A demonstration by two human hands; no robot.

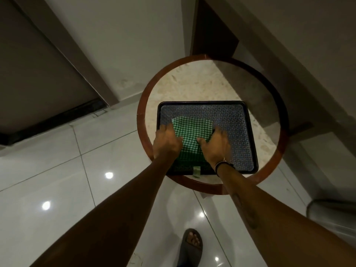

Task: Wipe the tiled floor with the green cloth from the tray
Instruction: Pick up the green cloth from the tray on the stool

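A green-and-white checked cloth lies folded in a dark patterned tray on a round table. My left hand rests on the cloth's left edge with its fingers curled over it. On the cloth's right edge sits my right hand, fingers bent down onto the fabric. Both hands touch the cloth, which still lies flat on the tray. A small green tag hangs over the tray's near rim. The glossy white tiled floor spreads out below and to the left.
The tray stands on a round table with a brown wooden rim and a pale stone top. Walls and a dark door frame rise behind it. My sandalled foot is on the tiles near the table. A grey object sits at the right edge.
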